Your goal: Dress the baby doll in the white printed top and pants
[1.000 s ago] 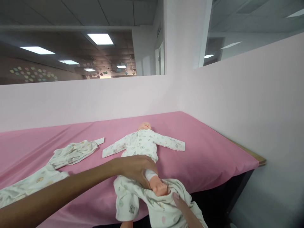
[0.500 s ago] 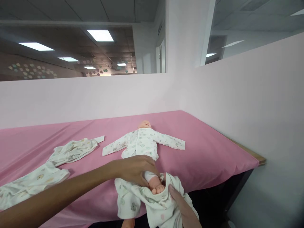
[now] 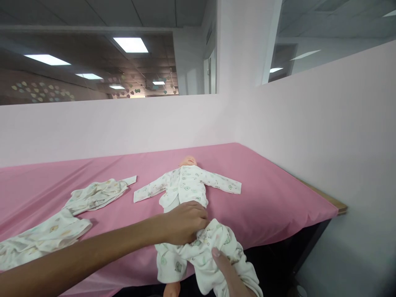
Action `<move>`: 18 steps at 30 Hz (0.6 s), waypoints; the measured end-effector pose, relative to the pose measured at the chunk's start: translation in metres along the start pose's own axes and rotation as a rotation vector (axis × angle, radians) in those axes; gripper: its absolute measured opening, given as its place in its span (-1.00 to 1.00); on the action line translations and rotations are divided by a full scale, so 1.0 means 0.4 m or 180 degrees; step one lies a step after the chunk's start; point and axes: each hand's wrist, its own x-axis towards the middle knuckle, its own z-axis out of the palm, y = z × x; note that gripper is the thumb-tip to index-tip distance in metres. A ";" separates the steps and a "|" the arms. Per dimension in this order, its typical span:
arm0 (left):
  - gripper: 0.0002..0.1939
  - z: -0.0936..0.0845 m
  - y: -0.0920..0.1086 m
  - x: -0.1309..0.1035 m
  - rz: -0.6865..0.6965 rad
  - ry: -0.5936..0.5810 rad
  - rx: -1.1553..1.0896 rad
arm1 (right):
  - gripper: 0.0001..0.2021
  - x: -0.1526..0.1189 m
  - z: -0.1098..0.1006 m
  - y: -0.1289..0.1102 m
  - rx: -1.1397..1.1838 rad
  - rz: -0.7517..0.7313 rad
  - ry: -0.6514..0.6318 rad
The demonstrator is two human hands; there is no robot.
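A baby doll (image 3: 188, 161) lies on its back in a white printed top (image 3: 188, 187), arms spread wide. White printed baby pants (image 3: 216, 243) are bunched over its lower legs, and one bare foot (image 3: 172, 289) pokes out of the left pant leg. The other foot is hidden inside the cloth. My left hand (image 3: 184, 222) reaches across the doll's thighs, its fingers closed at the upper edge of the pants; whether it also grips the leg is hidden. Around the right pant leg, my right hand (image 3: 227, 272) is closed with its thumb on top of the fabric.
A pink sheet (image 3: 262, 189) covers the table, whose wooden corner (image 3: 338, 205) shows at right. A second set of white printed baby clothes (image 3: 49, 231) lies crumpled at left. White walls (image 3: 334, 123) with windows stand behind and to the right.
The doll's foot that showed in the pants opening is now covered by the cloth. My right hand has shifted slightly left, and my left fingers have curled onto the pants' edge.
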 end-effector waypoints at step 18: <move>-0.72 -0.049 0.188 -0.111 -0.1180 0.1236 -0.0502 | -0.40 -0.022 0.024 0.001 0.0830 0.0582 -0.0301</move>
